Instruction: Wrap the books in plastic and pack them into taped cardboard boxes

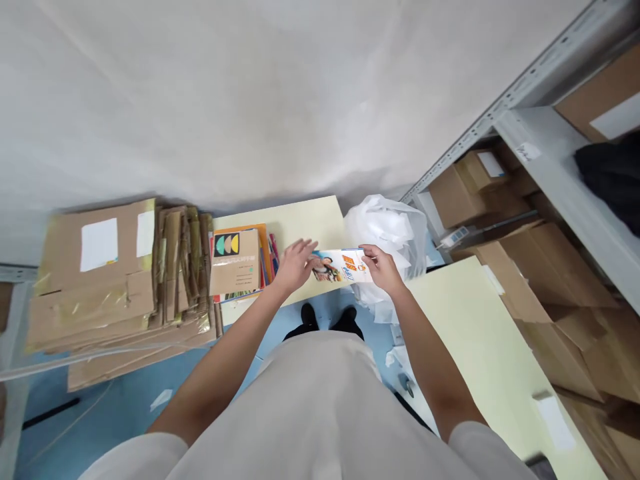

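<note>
Overhead, a white sheet [240, 87] backs the pale yellow tabletop [310, 220]. Both hands hold a printed booklet [340, 265] just above its near edge — the left hand [296, 265] with fingers spread on one end, the right hand [381, 267] in a closed grip on the other. A stack of books [240, 263] lies at the left, flattened cartons [120, 280] beside it. A white plastic bag [390, 230] sits behind the right hand — metal shelving [540, 153] with boxes stands beyond. The floor [125, 393] is blue.

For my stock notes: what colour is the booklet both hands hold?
Mostly white, with orange lettering and a colourful photo; booklet shows in the head view.
</note>
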Motion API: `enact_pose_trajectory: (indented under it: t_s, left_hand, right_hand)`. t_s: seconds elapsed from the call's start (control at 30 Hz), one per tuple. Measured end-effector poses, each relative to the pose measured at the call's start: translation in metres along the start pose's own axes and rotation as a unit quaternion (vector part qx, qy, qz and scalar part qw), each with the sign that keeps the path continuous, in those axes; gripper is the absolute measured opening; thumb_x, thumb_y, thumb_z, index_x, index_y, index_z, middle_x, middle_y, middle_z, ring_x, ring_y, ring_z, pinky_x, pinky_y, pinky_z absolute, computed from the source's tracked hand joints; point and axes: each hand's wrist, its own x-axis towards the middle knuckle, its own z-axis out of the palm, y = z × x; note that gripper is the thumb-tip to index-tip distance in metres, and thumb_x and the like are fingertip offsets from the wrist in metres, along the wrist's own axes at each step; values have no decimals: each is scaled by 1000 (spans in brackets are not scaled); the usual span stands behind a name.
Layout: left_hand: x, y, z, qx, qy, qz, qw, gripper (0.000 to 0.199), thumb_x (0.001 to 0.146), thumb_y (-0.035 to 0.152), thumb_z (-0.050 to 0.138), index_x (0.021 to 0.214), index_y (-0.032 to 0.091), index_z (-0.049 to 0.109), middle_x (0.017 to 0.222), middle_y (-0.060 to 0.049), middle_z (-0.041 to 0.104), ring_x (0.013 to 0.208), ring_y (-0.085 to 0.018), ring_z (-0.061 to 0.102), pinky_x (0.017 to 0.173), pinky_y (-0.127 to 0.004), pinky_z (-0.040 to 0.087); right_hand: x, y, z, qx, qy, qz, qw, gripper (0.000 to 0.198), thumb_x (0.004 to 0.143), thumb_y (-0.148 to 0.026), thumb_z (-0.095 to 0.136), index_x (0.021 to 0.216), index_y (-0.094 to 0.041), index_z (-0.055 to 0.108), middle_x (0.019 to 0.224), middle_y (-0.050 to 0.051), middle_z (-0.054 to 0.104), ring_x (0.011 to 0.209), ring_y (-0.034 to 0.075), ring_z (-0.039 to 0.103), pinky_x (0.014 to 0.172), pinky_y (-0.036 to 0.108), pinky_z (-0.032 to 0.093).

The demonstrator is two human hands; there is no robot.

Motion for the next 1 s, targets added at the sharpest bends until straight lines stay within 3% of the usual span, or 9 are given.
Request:
enact_pose_trajectory:
  t_s: [0.1, 0.27, 0.43, 0.57, 0.67, 0.8, 0.9, 1.0]
  left_hand:
    - [0, 23, 18, -50, -103, 36, 993, 30, 85, 42, 52, 97, 22, 72, 101, -9, 71, 99, -27, 63, 97, -39, 45]
    - [-5, 71, 73, -69, -245, 108, 961, 26, 83, 39, 53, 87, 24, 73, 87, -6, 72, 77, -22, 64, 75, -31, 49]
    - [-26, 128, 154, -108, -242, 69, 962, 26, 79, 39, 56, 91, 21, 71, 89, -6, 71, 79, -21, 63, 70, -30, 50]
    - [-44, 175, 214, -149, -288, 18, 946, 28, 74, 42, 61, 89, 20, 70, 87, -5, 71, 78, -21, 62, 69, -29, 49]
    - [-56, 206, 255, -185, -333, -17, 925, 29, 72, 43, 63, 86, 19, 69, 83, -5, 70, 76, -20, 63, 72, -30, 49]
    - [-74, 236, 304, -210, -367, -59, 904, 34, 71, 46, 64, 90, 18, 69, 85, -5, 71, 77, -20, 63, 70, -29, 49]
    - [-82, 251, 329, -204, -399, -99, 888, 39, 70, 50, 65, 93, 19, 67, 83, -4, 71, 75, -20, 64, 62, -28, 48]
    - [-84, 262, 342, -221, -462, -130, 849, 45, 67, 55, 69, 94, 20, 64, 89, -4, 70, 76, -20, 66, 60, -28, 50]
  right_hand:
    - [-28, -7, -32, 18, 39, 1, 999, 30, 82, -29, 57, 109, -25, 69, 110, 4, 71, 101, 22, 65, 92, 38, 50]
    - [-86, 9, -87, 41, 140, 22, 989, 26, 82, -32, 60, 103, -26, 72, 105, 3, 73, 98, 22, 67, 92, 38, 51]
    - [-177, 42, -159, 51, 267, 138, 952, 40, 77, -37, 67, 114, -23, 67, 94, 5, 74, 80, 20, 67, 76, 35, 53]
    - [-265, 68, -207, 92, 304, 191, 929, 34, 75, -45, 70, 101, -23, 69, 86, 4, 72, 73, 19, 65, 68, 32, 53]
    - [-315, 84, -225, 178, 342, 171, 906, 33, 75, -49, 69, 93, -21, 66, 78, 2, 68, 71, 17, 63, 67, 30, 53]
    - [-352, 101, -233, 274, 390, 161, 864, 42, 73, -50, 70, 104, -24, 58, 92, 3, 70, 82, 17, 65, 72, 31, 55]
    - [-366, 110, -238, 304, 438, 201, 822, 49, 72, -52, 68, 110, -24, 54, 85, 2, 70, 74, 17, 66, 63, 30, 56]
    - [-377, 116, -246, 314, 484, 208, 790, 48, 72, -50, 66, 110, -24, 54, 84, 2, 71, 75, 19, 67, 59, 29, 55]
